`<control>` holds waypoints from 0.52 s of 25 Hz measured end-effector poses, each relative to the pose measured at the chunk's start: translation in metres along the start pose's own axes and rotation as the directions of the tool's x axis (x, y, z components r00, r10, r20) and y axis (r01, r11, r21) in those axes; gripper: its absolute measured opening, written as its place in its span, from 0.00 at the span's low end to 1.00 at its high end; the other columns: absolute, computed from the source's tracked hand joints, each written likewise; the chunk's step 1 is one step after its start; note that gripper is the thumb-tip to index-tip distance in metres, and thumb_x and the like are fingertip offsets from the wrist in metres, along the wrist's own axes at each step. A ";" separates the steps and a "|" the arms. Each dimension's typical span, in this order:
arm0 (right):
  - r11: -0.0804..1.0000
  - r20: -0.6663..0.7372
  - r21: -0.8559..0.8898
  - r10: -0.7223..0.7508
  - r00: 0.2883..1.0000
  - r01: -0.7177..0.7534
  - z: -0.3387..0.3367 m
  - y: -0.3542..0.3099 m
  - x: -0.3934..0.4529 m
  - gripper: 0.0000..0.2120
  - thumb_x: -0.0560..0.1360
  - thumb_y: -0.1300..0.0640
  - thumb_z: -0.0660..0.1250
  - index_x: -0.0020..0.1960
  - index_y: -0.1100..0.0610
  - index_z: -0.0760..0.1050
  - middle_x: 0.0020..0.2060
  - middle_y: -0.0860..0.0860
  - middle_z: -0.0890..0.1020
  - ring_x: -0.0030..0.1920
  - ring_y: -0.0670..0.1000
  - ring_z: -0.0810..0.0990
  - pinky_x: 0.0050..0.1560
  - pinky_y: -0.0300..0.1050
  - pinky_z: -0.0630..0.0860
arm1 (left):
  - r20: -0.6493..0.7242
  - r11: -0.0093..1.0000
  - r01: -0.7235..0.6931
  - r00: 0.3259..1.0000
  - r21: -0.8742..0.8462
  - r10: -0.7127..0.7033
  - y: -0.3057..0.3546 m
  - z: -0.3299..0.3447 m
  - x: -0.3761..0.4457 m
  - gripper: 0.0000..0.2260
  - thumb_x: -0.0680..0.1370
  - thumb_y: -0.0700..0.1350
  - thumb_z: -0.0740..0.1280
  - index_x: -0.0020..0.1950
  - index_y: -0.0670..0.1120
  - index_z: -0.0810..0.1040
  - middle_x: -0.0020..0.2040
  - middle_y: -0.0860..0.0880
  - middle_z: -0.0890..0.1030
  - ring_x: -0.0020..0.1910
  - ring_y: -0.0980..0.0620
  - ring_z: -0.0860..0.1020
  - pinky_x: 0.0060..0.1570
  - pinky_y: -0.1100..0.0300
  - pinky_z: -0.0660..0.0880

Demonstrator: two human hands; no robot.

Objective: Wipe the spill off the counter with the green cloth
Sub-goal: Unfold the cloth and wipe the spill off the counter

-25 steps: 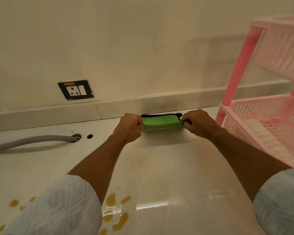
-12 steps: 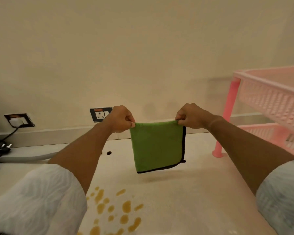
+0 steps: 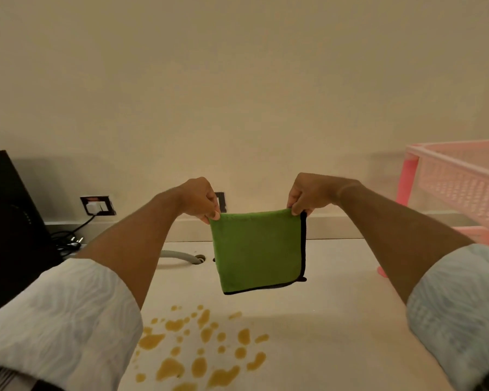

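While the green cloth hangs in the air, left hand and right hand each pinch a top corner, well above the surface. Brown spill sits below, nearer the person, untouched. Risk: cloth is folded, so a flat drop may only smear the scattered drops outward. Left sleeve hangs close to the puddles and could drag through.

1. Plain cream wall, warm dim light.
2. Pale skirting strip along wall base.
3. Wall socket w/ white plug, black cable trailing.
4. Black appliance far left.
5. Pink plastic rack at right.
6. Grey hose into bench hole.
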State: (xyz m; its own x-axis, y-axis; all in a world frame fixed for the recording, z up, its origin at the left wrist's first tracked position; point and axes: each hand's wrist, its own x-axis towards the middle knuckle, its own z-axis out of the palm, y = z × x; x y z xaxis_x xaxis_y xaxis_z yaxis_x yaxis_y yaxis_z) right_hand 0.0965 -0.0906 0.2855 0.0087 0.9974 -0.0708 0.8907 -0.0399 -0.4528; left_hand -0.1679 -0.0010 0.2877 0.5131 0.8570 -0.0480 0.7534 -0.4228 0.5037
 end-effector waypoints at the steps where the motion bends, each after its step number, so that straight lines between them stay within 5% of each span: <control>1: 1.000 0.005 -0.003 -0.004 1.000 0.004 0.002 -0.008 0.001 0.07 0.71 0.66 0.70 0.48 0.63 0.83 0.43 0.57 0.86 0.40 0.51 0.85 0.49 0.43 0.83 | 0.002 1.000 0.013 1.000 -0.008 -0.013 -0.004 -0.005 -0.006 0.03 0.70 0.32 0.74 0.42 0.36 0.83 0.41 0.42 0.85 0.38 0.49 0.84 0.35 0.65 0.82; 5: 1.000 0.035 -0.013 -0.017 0.999 0.018 0.018 -0.040 0.006 0.07 0.71 0.67 0.69 0.48 0.64 0.83 0.44 0.58 0.86 0.45 0.56 0.86 0.51 0.46 0.83 | 0.011 0.997 0.062 0.998 -0.048 -0.061 -0.026 -0.020 -0.027 0.02 0.70 0.31 0.73 0.41 0.35 0.82 0.41 0.40 0.84 0.39 0.48 0.84 0.35 0.64 0.82; 13: 0.995 0.024 -0.093 -0.044 0.999 0.046 0.069 -0.108 0.025 0.07 0.72 0.65 0.70 0.49 0.63 0.83 0.37 0.48 0.82 0.36 0.47 0.83 0.37 0.34 0.78 | -0.010 0.990 0.130 0.991 -0.060 -0.131 -0.102 -0.037 -0.054 0.04 0.70 0.31 0.73 0.44 0.34 0.83 0.41 0.40 0.84 0.38 0.49 0.84 0.33 0.66 0.81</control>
State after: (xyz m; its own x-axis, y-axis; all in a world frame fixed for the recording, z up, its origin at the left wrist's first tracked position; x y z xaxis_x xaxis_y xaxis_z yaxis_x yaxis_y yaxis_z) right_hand -0.0306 -0.0656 0.2714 -0.0411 0.9965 -0.0723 0.9287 0.0114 -0.3707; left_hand -0.2878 0.0066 0.2708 0.4055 0.9081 -0.1049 0.7879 -0.2890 0.5437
